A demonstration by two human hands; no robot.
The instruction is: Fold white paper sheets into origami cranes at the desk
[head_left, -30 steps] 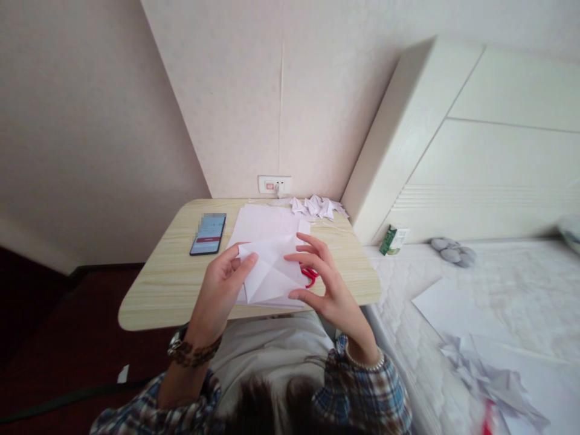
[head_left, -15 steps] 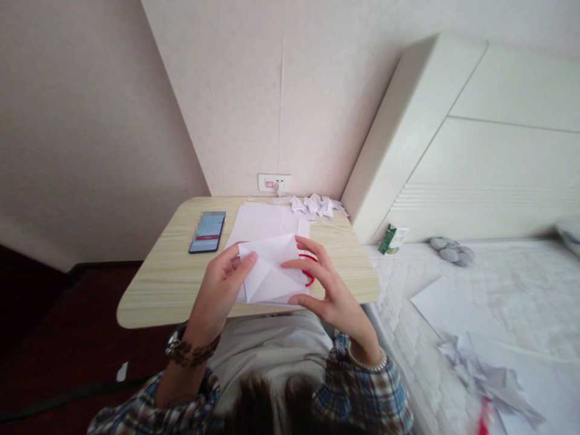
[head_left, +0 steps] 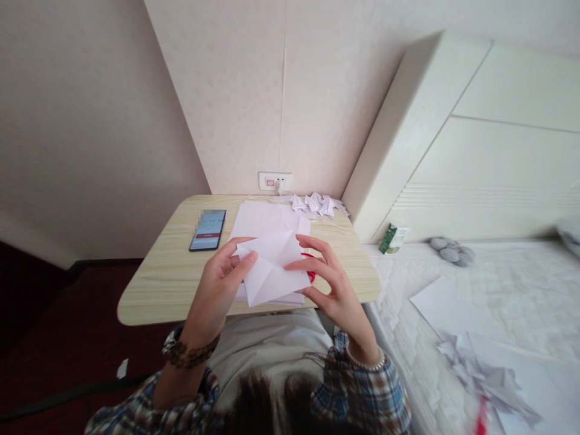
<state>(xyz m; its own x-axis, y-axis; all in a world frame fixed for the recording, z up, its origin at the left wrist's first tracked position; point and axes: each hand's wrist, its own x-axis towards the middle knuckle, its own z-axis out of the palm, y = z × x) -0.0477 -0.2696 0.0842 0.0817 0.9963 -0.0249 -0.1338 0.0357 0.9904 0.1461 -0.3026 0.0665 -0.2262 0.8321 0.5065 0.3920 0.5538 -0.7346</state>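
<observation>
A square of creased white paper [head_left: 272,272] is held up over the front of the small table. My left hand [head_left: 220,278] pinches its left edge, thumb on top and fingers beneath. At the right edge, my right hand [head_left: 328,278] grips the sheet, its index and middle fingers on the upper face and its thumb near the lower corner. Beneath lies a stack of white paper sheets [head_left: 254,217]. Partly hidden behind my right hand is a red curved handle [head_left: 308,258], perhaps of scissors.
A phone [head_left: 208,231] lies on the wood-grain table [head_left: 154,284]. Folded white paper pieces [head_left: 319,204] sit at its back right, near a wall socket [head_left: 275,180]. On the mattress [head_left: 408,302] are a green-and-white carton [head_left: 393,238], a grey cushion-like object [head_left: 452,251] and crumpled paper [head_left: 493,377].
The paper has tilted slightly, and its lower right side is lifted a little off the stack. My right thumb has shifted upward along that edge. My left hand keeps its pinch.
</observation>
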